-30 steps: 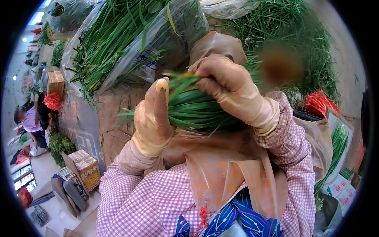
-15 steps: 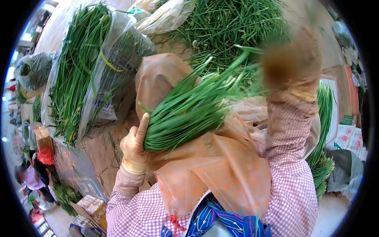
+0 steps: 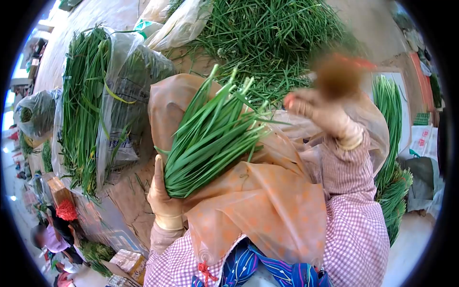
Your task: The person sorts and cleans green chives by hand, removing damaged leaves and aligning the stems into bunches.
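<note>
A loose bunch of garlic chives point(image 3: 210, 143) lies across my lap, its pale cut ends fanned toward the upper right. My gloved left hand point(image 3: 164, 198) holds the leafy lower end, thumb stretched upward along its side. Under the bunch spreads a translucent orange-patterned apron point(image 3: 258, 205). My gloved right hand point(image 3: 320, 115) hovers just right of the cut ends, apart from them. A reddish tip shows at its fingers. Blur and a brown smudge over the view hide whether these fingers grip anything.
A heap of loose green stalks point(image 3: 272, 33) lies ahead. On the left, more chives point(image 3: 83, 110) lie beside a filled clear plastic bag point(image 3: 126, 100). Further chives point(image 3: 388, 124) lie at the right. Boxes point(image 3: 126, 263) and a person in a purple top point(image 3: 52, 239) appear lower left.
My right hand has come down and left from its raised position, toward the cut ends. The bunch in my left hand has shifted slightly left and down, with its ends turned more upward.
</note>
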A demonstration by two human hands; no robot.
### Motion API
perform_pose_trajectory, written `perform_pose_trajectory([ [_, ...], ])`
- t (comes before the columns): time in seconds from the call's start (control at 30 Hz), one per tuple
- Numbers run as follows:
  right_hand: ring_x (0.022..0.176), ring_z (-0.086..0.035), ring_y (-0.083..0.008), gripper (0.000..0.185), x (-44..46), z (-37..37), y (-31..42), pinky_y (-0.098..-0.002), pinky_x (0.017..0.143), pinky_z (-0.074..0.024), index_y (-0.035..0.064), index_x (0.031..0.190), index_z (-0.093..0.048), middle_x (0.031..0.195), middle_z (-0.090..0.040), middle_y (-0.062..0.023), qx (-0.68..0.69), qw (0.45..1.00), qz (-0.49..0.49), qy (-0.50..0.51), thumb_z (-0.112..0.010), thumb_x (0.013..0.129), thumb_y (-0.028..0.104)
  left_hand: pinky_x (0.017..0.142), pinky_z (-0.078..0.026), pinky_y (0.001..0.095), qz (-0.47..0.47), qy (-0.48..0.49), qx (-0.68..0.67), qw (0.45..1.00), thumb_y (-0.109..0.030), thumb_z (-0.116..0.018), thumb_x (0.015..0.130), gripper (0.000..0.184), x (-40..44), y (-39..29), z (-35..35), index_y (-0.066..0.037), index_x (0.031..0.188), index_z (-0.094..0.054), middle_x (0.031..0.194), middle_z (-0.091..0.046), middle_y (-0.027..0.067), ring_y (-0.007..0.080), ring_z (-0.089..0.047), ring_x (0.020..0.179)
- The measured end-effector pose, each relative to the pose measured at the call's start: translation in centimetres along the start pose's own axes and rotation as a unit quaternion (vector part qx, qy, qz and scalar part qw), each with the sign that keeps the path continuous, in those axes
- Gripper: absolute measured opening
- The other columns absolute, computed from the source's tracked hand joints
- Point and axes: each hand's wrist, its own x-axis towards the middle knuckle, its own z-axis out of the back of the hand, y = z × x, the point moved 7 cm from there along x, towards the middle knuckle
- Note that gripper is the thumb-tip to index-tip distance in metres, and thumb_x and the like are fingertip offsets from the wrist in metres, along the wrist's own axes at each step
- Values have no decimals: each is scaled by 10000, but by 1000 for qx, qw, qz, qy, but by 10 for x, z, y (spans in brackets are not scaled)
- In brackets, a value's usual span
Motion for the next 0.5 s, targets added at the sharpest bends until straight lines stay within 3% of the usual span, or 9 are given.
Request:
perform_pose_trajectory([
  [0.07, 942, -617, -196, 405, -32, -25, 4, -323, 855, -484, 20, 1036, -670, 950, -677, -126, -13, 994, -66, 90, -628, 915, 404, 928, -486, 307, 70, -1, -92, 993, -3, -658, 825, 680, -7, 9, -9, -73, 1448, -393, 1261, -617, 150, 220, -625, 1083],
  [0.17, 1066, -590, -389, 506, -40, -70, -9, -420, 934, -452, 41, 1182, -618, 1090, -640, -247, -139, 974, -59, 170, -583, 910, 466, 948, -469, 306, 35, -29, -88, 995, 1, -612, 846, 613, 4, -9, -10, -47, 1425, -420, 1259, -617, 146, 209, -611, 1102],
  [0.2, 1196, -525, -363, 640, -31, -88, -14, -408, 1013, -400, 51, 1379, -448, 1285, -559, -229, -84, 975, -25, 206, -603, 906, 453, 948, -469, 306, 30, -27, -88, 995, 1, -612, 846, 613, 11, -19, -9, -47, 1425, -420, 1259, -617, 146, 209, -611, 1102],
  [0.23, 1323, -410, -334, 777, -22, -98, 5, -415, 1093, -325, 61, 1485, -257, 1456, -414, -172, 187, 960, 70, 194, -620, 905, 428, 939, -471, 301, 38, -22, -73, 996, -2, -608, 848, 599, 19, -29, -9, -46, 1418, -428, 1250, -623, 148, 206, -614, 1096],
  [0.27, 1354, -364, -287, 824, -5, -114, -1, -421, 1135, -284, 78, 1510, -191, 1508, -339, -111, 359, 905, 60, 219, -629, 903, 424, 929, -474, 297, 46, -18, -57, 997, -4, -603, 851, 587, 29, -38, -9, -45, 1412, -437, 1242, -629, 151, 203, -618, 1090],
  [0.3, 1337, -395, -272, 780, 1, -125, 23, -424, 1140, -294, 91, 1492, -257, 1473, -392, -120, 580, 773, 67, 247, -623, 901, 443, 890, -494, 301, -15, -40, -29, 999, -12, -610, 845, 583, 42, -55, -6, -42, 1404, -445, 1210, -645, 170, 218, -648, 1056],
  [0.33, 1326, -412, -266, 772, 24, -133, -5, -438, 1141, -303, 84, 1469, -306, 1441, -429, -122, 580, 786, 41, 210, -574, 899, 531, 890, -494, 301, -23, -42, -24, 999, -12, -610, 845, 583, 50, -66, -3, -42, 1404, -445, 1210, -645, 170, 218, -648, 1056],
  [0.43, 1322, -422, -280, 783, 45, -126, 20, -459, 1138, -310, 91, 1452, -340, 1415, -457, -124, 634, 735, 129, 205, -510, 893, 612, 854, -522, 347, -102, -72, 39, 991, -26, -647, 815, 633, 59, -93, 9, -59, 1412, -438, 1229, -619, 209, 271, -669, 1044],
  [0.5, 1326, -419, -283, 821, 60, -125, 12, -465, 1144, -301, 122, 1461, -331, 1433, -439, -127, 708, 668, 136, 184, -456, 874, 683, 863, -521, 347, -142, -62, 81, 985, -45, -673, 805, 679, 51, -89, 14, -74, 1431, -411, 1235, -617, 204, 288, -667, 1046],
])
